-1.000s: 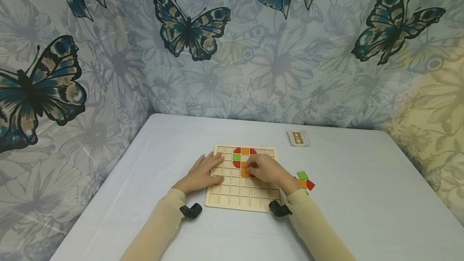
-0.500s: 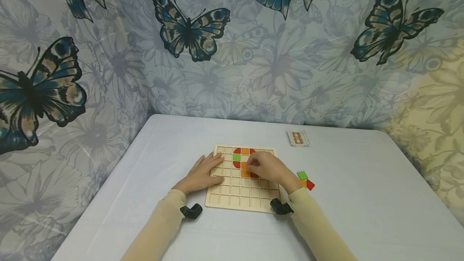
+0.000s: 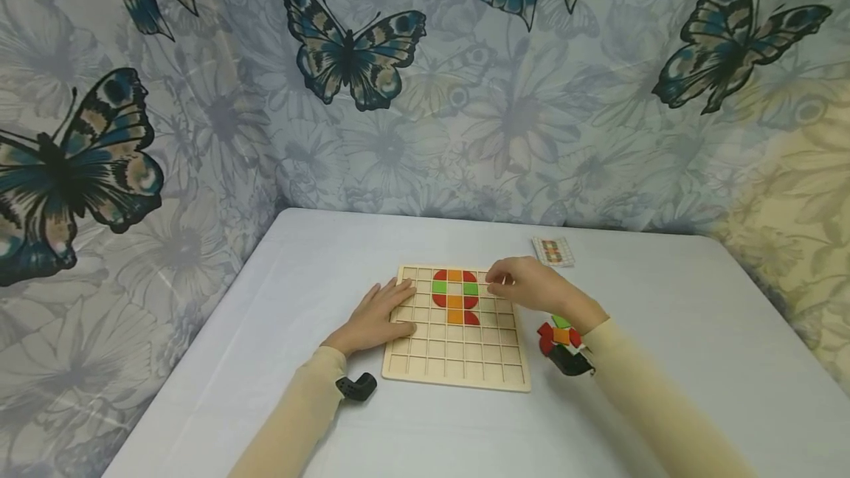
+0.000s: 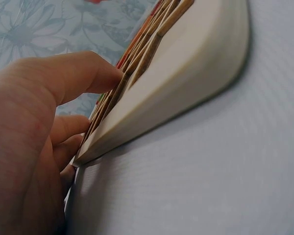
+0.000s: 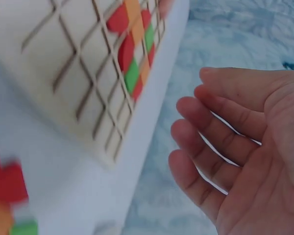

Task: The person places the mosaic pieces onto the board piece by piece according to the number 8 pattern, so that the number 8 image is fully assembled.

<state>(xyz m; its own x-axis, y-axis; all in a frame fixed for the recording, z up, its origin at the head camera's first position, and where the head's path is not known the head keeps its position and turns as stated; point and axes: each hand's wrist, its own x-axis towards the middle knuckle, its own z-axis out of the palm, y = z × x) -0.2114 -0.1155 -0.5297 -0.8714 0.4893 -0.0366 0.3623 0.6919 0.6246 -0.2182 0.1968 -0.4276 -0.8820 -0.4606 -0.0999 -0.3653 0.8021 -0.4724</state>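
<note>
The wooden grid board [image 3: 458, 371] lies on the table with a pattern of red, orange and green pieces in its upper cells. A rounded red piece [image 3: 471, 318] sits at the pattern's lower right, beside an orange square [image 3: 454, 316]. My left hand [image 3: 372, 319] rests on the board's left edge; in the left wrist view its thumb [image 4: 88, 78] touches the grid. Over the board's upper right edge hovers my right hand [image 3: 531, 286], fingers loosely bent. Nothing shows between its fingers [image 5: 201, 142] in the right wrist view.
Loose red, orange and green pieces, including an orange square [image 3: 561, 336], lie right of the board, partly hidden by the right wrist's black camera [image 3: 569, 361]. A patterned card [image 3: 553, 251] lies farther back. Behind the white table [image 3: 332, 242] is a butterfly-print wall [image 3: 518, 116].
My right hand has left the lower right of the pattern and moved right and up, uncovering red and green pieces. My left hand stays on the board. The view has shifted slightly.
</note>
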